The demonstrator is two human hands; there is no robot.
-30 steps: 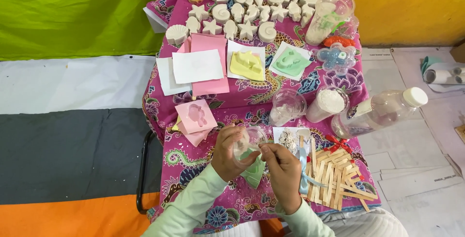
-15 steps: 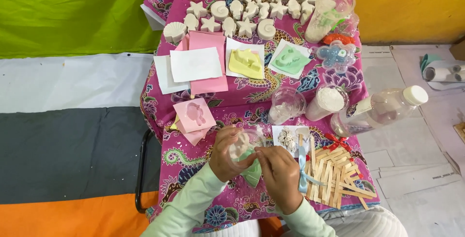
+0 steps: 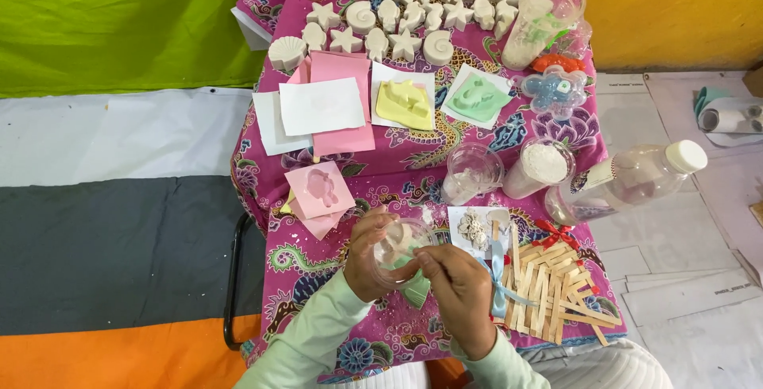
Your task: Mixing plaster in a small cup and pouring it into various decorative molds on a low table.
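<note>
Above pink cloth (image 3: 413, 174), cup (image 3: 400, 247) between both hands.

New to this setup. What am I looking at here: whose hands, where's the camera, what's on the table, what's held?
There is no machine: a person works with bare hands, and one camera worn on the head looks down at a small table under a pink patterned cloth. The left hand holds a clear plastic cup; the right hand is at its rim, holding what may be a stirrer, too small to tell. On the cloth lie white shell and star casts, pink, yellow and green moulds on paper, a cup of white powder, a clear bottle and wooden sticks.
</note>
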